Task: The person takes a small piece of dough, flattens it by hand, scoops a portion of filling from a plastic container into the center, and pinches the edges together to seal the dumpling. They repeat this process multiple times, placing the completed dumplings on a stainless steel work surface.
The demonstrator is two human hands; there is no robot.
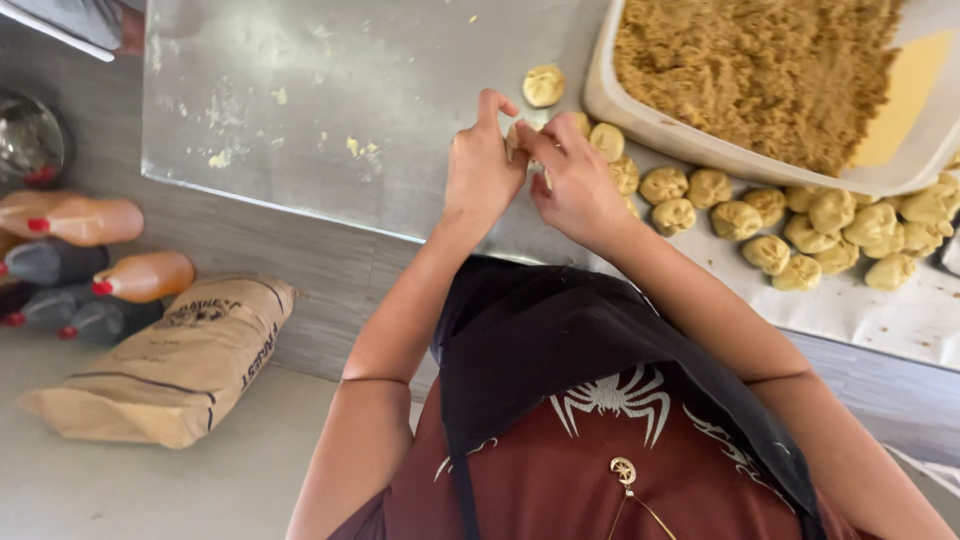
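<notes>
The dough piece is almost wholly hidden between the left hand and the right hand, so its shape cannot be told. The white tub of brown crumbs is cut off by the top and right edges. A metal bowl is cropped at the left edge. The bottles on the floor run out of frame too.
</notes>
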